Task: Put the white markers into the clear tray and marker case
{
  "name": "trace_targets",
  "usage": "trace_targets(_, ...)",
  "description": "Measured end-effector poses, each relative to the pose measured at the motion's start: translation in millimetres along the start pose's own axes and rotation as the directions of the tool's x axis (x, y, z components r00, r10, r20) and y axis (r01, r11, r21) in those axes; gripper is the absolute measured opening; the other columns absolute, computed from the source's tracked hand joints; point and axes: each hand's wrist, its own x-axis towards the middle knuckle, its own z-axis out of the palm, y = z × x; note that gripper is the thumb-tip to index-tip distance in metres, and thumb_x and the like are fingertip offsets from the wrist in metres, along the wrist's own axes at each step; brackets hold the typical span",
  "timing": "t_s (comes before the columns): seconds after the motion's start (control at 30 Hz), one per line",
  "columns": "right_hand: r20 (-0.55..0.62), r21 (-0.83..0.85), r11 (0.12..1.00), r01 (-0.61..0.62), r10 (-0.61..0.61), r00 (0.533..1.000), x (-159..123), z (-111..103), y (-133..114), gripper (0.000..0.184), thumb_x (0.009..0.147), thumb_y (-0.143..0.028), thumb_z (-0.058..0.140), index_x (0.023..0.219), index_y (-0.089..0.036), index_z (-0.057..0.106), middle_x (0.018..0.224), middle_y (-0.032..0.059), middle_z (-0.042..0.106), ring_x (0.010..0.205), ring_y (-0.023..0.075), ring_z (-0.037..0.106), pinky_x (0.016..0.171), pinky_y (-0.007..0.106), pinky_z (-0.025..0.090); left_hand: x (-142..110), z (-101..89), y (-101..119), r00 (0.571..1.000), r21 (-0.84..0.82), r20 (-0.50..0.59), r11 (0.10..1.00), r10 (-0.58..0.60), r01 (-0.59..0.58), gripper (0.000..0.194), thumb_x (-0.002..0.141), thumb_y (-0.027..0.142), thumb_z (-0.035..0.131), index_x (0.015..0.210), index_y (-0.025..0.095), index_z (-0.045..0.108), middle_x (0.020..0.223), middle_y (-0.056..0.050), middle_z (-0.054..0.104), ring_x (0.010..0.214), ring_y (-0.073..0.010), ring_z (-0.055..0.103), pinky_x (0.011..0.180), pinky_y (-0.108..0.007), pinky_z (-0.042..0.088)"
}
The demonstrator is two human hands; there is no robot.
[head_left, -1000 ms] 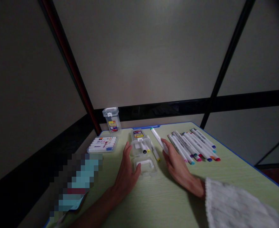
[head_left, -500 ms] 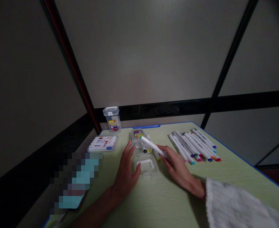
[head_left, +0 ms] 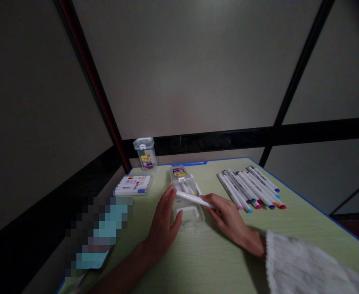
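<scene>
My right hand [head_left: 228, 218] pinches a white marker [head_left: 193, 199] that lies nearly level, its tip pointing left across the mouth of a clear plastic marker box [head_left: 185, 192] lying on its side. My left hand [head_left: 164, 220] rests open against the left side of that box, the thumb touching its open hinged lid [head_left: 189, 215]. A couple of markers sit inside the box. A row of several white markers with coloured caps [head_left: 251, 190] lies on the table to the right of my right hand.
The pale green table [head_left: 216, 261] has a blue edge. A flat pack of markers [head_left: 132, 184] lies at the far left, and a closed upright clear box [head_left: 145, 154] stands at the back corner. A pixelated patch [head_left: 96, 237] covers something at the left edge.
My right hand swung the marker from pointing away at the far edge down and leftwards until it lies across the open box. My left hand stayed at the box.
</scene>
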Motion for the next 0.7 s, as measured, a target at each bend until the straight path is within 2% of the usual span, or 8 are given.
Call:
trace_targets(0.33, -0.018, 0.221, 0.975, -0.011, 0.015, 1.0, 5, -4, -10, 0.018, 0.084, -0.023, 0.05, 0.098, -0.02, 0.061, 0.084, 0.0058, 0.063, 0.076, 0.018, 0.059, 0.065, 0.028, 0.047, 3, -3.0, 0, 1.0, 0.017, -0.018, 1.0, 0.014, -0.014, 0.052, 0.082, 0.01, 0.044, 0.129, 0.025, 0.028, 0.127, -0.009, 0.038, 0.12, -0.0197, 0.039, 0.098, -0.037, 0.038)
trace_targets(0.7, -0.053, 0.3, 0.953, -0.054, 0.073, 0.996, 7, -4, -10, 0.015, 0.079, -0.03, 0.059, 0.087, -0.019, 0.065, 0.079, 0.0062, 0.061, 0.074, 0.0186, 0.057, 0.063, 0.03, 0.046, 4, -4.7, -3, 0.997, -0.044, -0.042, 0.997, -0.06, 0.058, 0.039, 0.082, 0.016, 0.049, 0.12, 0.024, 0.044, 0.108, -0.005, 0.047, 0.099, -0.0163, 0.052, 0.085, -0.03, 0.048)
